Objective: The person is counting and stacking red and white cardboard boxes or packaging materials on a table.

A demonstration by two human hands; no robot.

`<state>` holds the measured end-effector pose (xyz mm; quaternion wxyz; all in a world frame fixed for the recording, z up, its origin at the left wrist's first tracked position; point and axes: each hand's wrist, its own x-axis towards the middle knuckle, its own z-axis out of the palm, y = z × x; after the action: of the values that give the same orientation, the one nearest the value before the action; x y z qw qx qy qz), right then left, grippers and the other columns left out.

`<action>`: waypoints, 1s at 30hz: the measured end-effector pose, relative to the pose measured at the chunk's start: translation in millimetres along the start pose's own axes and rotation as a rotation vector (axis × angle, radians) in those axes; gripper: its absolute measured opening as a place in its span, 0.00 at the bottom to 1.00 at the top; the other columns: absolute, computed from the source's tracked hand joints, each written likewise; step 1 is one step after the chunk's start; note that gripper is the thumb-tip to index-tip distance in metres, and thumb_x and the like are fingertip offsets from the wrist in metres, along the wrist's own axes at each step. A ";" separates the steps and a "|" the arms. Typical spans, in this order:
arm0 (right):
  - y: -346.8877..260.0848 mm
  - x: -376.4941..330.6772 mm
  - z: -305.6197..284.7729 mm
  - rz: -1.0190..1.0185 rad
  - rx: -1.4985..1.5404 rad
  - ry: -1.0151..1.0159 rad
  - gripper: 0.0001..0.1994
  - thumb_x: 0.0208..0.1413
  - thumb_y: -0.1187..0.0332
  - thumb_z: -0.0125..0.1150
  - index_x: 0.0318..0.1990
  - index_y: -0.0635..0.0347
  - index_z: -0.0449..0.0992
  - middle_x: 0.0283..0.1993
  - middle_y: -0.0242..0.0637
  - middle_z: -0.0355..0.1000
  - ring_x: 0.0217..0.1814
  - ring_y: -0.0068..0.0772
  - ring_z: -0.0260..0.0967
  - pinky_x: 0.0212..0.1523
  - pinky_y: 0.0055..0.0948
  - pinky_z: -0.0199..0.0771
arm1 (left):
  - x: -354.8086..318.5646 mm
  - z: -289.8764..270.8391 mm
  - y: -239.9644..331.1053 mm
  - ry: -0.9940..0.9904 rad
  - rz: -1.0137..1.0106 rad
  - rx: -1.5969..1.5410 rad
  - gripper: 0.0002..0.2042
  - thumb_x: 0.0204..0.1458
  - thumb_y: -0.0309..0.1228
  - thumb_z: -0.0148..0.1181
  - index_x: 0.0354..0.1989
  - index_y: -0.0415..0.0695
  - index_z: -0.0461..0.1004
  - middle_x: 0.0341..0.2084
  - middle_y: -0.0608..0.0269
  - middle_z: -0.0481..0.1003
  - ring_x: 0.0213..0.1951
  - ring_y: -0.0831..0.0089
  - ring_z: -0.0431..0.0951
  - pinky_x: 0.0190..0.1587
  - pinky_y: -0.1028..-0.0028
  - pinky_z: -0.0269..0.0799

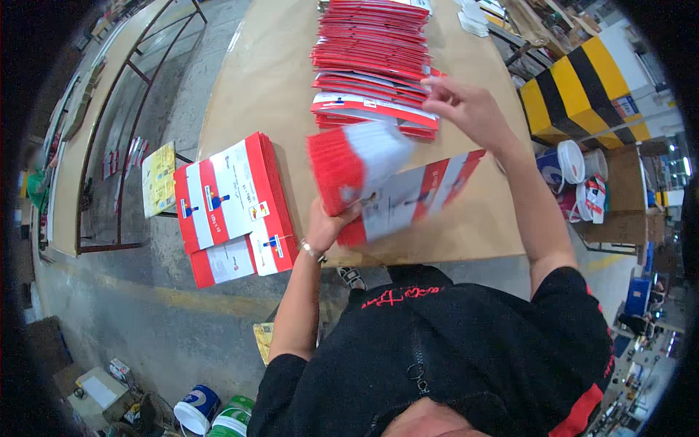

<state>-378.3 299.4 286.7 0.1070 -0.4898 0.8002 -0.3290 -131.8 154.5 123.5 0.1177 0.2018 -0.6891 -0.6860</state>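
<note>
My left hand (332, 224) is closed round the lower edge of a bundle of red and white printed cartons (364, 156), folded flat and blurred by motion. One carton panel (408, 204) slants out to the right of that hand, over the table. My right hand (466, 109) is raised at the right side of a long row of flat cartons (371, 44), standing on edge. Its thumb and forefinger are apart, close to the nearest cartons in the row. Whether its fingertips touch them is hard to see.
A stack of flat red and white cartons (233, 200) lies left of the brown-topped table (251, 95). A yellow-and-black striped block (582, 87) and white buckets (570, 162) stand to the right. More buckets (196, 408) sit on the floor at lower left.
</note>
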 end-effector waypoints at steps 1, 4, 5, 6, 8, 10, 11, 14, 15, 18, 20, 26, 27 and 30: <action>38.2 20.9 6.1 0.011 -0.084 0.002 0.23 0.47 0.58 0.64 0.48 0.61 0.72 0.40 0.41 0.73 0.40 0.40 0.71 0.42 0.31 0.72 | -2.0 -5.6 -1.1 -0.049 -0.042 -0.166 0.22 0.44 0.27 0.64 0.50 0.39 0.67 0.42 0.61 0.73 0.42 0.73 0.73 0.47 0.70 0.69; 144.2 65.3 58.2 -0.157 -0.481 -0.051 0.31 0.45 0.54 0.65 0.54 0.60 0.66 0.50 0.45 0.68 0.51 0.43 0.66 0.49 0.35 0.69 | -0.6 -10.3 -38.6 0.024 -0.347 -0.711 0.22 0.48 0.31 0.61 0.52 0.40 0.65 0.43 0.59 0.73 0.42 0.70 0.75 0.46 0.67 0.72; 173.1 78.1 76.2 -0.145 -0.542 -0.075 0.33 0.45 0.54 0.64 0.57 0.60 0.62 0.54 0.47 0.64 0.55 0.45 0.63 0.52 0.37 0.66 | 2.1 -15.3 -61.1 0.030 -0.496 -0.806 0.22 0.50 0.33 0.60 0.52 0.40 0.65 0.43 0.58 0.73 0.43 0.68 0.75 0.46 0.66 0.72; 195.3 89.7 87.9 -0.123 -0.607 -0.100 0.37 0.45 0.54 0.64 0.60 0.60 0.57 0.57 0.49 0.61 0.58 0.47 0.60 0.55 0.39 0.64 | 4.4 -11.0 -68.2 0.041 -0.523 -0.839 0.22 0.50 0.35 0.59 0.52 0.39 0.65 0.45 0.57 0.72 0.45 0.67 0.74 0.49 0.66 0.72; 216.9 111.9 99.9 -0.070 -0.561 -0.103 0.38 0.45 0.53 0.64 0.61 0.60 0.56 0.57 0.49 0.60 0.59 0.47 0.59 0.55 0.38 0.64 | 3.5 -0.9 -83.6 0.147 -0.569 -0.847 0.23 0.50 0.34 0.60 0.52 0.37 0.64 0.45 0.56 0.72 0.45 0.66 0.74 0.49 0.65 0.72; 224.4 130.3 111.1 0.014 -0.506 -0.170 0.40 0.43 0.52 0.65 0.62 0.60 0.55 0.57 0.48 0.60 0.59 0.47 0.59 0.54 0.39 0.65 | 1.7 5.5 -104.7 0.225 -0.575 -0.836 0.23 0.50 0.33 0.60 0.53 0.37 0.64 0.45 0.56 0.72 0.45 0.66 0.74 0.49 0.65 0.72; 223.9 134.0 116.0 0.001 -0.493 -0.176 0.40 0.43 0.52 0.65 0.62 0.60 0.55 0.57 0.48 0.60 0.59 0.47 0.59 0.54 0.39 0.65 | 0.8 7.2 -115.2 0.266 -0.553 -0.776 0.22 0.49 0.32 0.60 0.52 0.37 0.65 0.45 0.56 0.72 0.45 0.66 0.74 0.49 0.65 0.72; 244.5 138.5 121.5 -0.008 -0.543 -0.355 0.39 0.43 0.52 0.64 0.61 0.60 0.56 0.58 0.46 0.60 0.57 0.49 0.61 0.53 0.41 0.66 | 8.3 15.1 -121.5 0.339 -0.597 -0.770 0.22 0.48 0.30 0.61 0.51 0.36 0.65 0.45 0.55 0.72 0.44 0.65 0.75 0.48 0.65 0.72; 252.4 140.5 124.1 -0.010 -0.541 -0.356 0.39 0.43 0.52 0.64 0.61 0.60 0.56 0.58 0.46 0.60 0.57 0.49 0.61 0.53 0.41 0.66 | 10.9 15.9 -122.1 0.369 -0.660 -0.818 0.22 0.48 0.29 0.62 0.51 0.35 0.66 0.44 0.55 0.73 0.43 0.65 0.75 0.48 0.65 0.72; 269.0 146.4 124.3 -0.077 -0.485 -0.413 0.38 0.44 0.49 0.62 0.58 0.64 0.60 0.58 0.48 0.61 0.56 0.50 0.62 0.54 0.38 0.64 | 8.4 24.3 -124.8 0.421 -0.566 -0.743 0.22 0.47 0.29 0.62 0.50 0.34 0.67 0.43 0.54 0.73 0.42 0.65 0.76 0.46 0.66 0.72; 263.5 156.6 107.1 -0.021 -0.416 -0.444 0.37 0.44 0.49 0.62 0.57 0.64 0.61 0.57 0.49 0.61 0.56 0.50 0.62 0.55 0.38 0.64 | 8.2 24.5 -121.9 0.440 -0.587 -0.729 0.22 0.47 0.29 0.62 0.49 0.33 0.67 0.43 0.53 0.73 0.42 0.65 0.76 0.46 0.66 0.72; 285.1 154.2 111.0 -0.069 -0.398 -0.457 0.34 0.48 0.48 0.58 0.56 0.64 0.63 0.56 0.51 0.63 0.55 0.49 0.63 0.56 0.37 0.63 | 12.5 24.7 -120.1 0.455 -0.595 -0.655 0.22 0.47 0.29 0.63 0.50 0.33 0.67 0.43 0.54 0.73 0.41 0.65 0.76 0.45 0.67 0.73; 290.4 152.6 114.8 -0.123 -0.444 -0.424 0.33 0.51 0.48 0.54 0.58 0.63 0.62 0.56 0.50 0.62 0.54 0.49 0.65 0.54 0.38 0.65 | 10.9 25.4 -120.3 0.457 -0.594 -0.644 0.22 0.47 0.29 0.63 0.50 0.33 0.67 0.43 0.54 0.73 0.41 0.65 0.76 0.44 0.67 0.73; 300.2 152.9 123.2 -0.180 -0.513 -0.386 0.30 0.56 0.50 0.45 0.60 0.61 0.58 0.57 0.50 0.62 0.51 0.50 0.67 0.51 0.39 0.68 | 13.2 26.2 -121.3 0.462 -0.580 -0.633 0.23 0.46 0.30 0.64 0.49 0.32 0.67 0.43 0.54 0.74 0.40 0.66 0.77 0.43 0.68 0.74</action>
<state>-607.7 208.0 26.6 0.1002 -0.6229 0.7754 -0.0263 -140.9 174.9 0.7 0.1269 0.4867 -0.3179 -0.8037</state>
